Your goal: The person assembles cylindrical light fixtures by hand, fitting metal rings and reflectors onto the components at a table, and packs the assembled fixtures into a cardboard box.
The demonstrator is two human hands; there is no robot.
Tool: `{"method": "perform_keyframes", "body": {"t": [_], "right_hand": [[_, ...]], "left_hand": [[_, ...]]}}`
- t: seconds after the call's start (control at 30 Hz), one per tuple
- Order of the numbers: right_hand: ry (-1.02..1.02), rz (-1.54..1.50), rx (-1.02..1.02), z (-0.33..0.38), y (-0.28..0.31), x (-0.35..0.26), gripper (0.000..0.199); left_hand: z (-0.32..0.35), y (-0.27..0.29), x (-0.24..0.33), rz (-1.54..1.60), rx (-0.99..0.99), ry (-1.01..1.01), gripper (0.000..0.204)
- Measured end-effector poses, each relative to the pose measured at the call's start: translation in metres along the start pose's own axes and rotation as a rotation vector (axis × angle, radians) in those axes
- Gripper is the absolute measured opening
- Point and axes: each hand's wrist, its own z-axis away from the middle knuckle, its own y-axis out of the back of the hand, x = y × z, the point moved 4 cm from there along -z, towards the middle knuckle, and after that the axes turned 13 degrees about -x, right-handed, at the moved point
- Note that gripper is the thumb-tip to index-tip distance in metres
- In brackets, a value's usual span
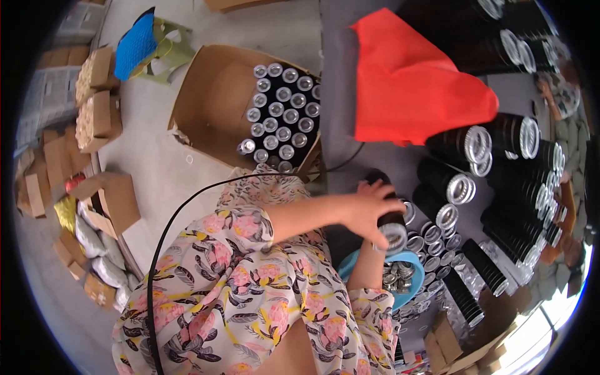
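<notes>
My left hand [367, 215] reaches across from the left, its fingers and thumb wrapped around a black cylindrical container [392, 219] with a clear round end that faces me. Behind it my right hand [362, 187] comes up from below and is mostly hidden; the fingertips that show are curled at the container's far end. Just under the hands sits a blue basin [417, 278] holding small round silvery pieces [398, 275]. Loose ring-shaped lids [431, 234] lie heaped to the right of the hands.
Black cylinders with clear ends lie in rows [462, 187] on the grey tabletop, partly under a red cloth [419, 87]. A cardboard box [209, 94] on the left holds several upright cylinders [282, 112]. A black cable [206, 184] crosses my front. A green stool [169, 53] stands far left.
</notes>
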Motion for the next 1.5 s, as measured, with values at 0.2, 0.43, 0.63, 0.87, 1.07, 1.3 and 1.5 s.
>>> {"method": "perform_keyframes", "body": {"t": [0.2,0.43,0.63,0.87,1.07,1.3,1.5], "right_hand": [[-0.081,0.024,0.017,0.013,0.036,0.016,0.058],[-0.168,0.005,0.015,0.034,0.068,0.025,0.058],[-0.279,-0.031,-0.028,0.038,0.100,0.038,0.059],[-0.400,-0.087,-0.056,0.017,0.125,0.071,0.059],[-0.415,-0.021,0.150,-0.058,0.123,0.098,0.064],[-0.375,-0.327,0.188,-0.076,0.126,0.101,0.066],[-0.325,-0.291,0.268,-0.063,0.136,0.114,0.067]], "left_hand": [[0.045,-0.051,0.020,0.010,0.242,-0.250,0.084],[0.107,-0.109,-0.005,0.247,0.200,0.035,0.086],[0.157,-0.140,-0.054,0.302,0.240,0.353,0.087],[0.225,-0.135,-0.111,0.361,0.439,0.453,0.104],[0.249,-0.073,-0.196,0.339,0.366,0.515,0.098],[0.239,-0.055,-0.237,0.468,0.304,0.635,0.085],[0.249,-0.073,-0.254,0.594,0.286,0.673,0.080]]}}
